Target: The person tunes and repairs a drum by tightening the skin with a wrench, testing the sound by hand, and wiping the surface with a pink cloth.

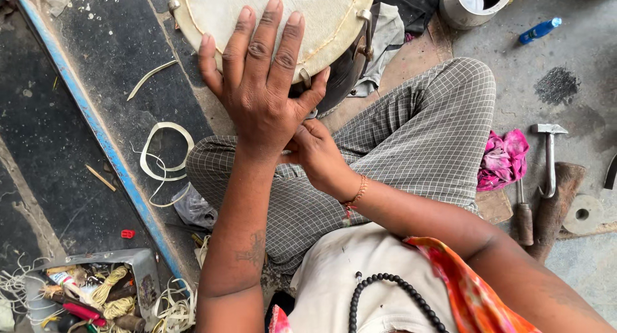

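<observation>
A round drum (321, 18) with a pale skin head and metal tuning hooks rests against my crossed legs in checked trousers. My left hand (260, 82) lies flat with fingers spread on the near edge of the drum head. Just below it, my right hand (315, 152) is curled closed at the drum's rim, under my left thumb; what its fingers pinch is hidden. A thread bracelet circles my right wrist.
Pale strip offcuts (166, 153) lie on the black mat at left. A metal box (96, 294) of threads and tools sits at bottom left. A hammer (549, 156), a pink cloth (503, 158), a tin can (475, 2) and a blue bottle (540, 29) lie at right.
</observation>
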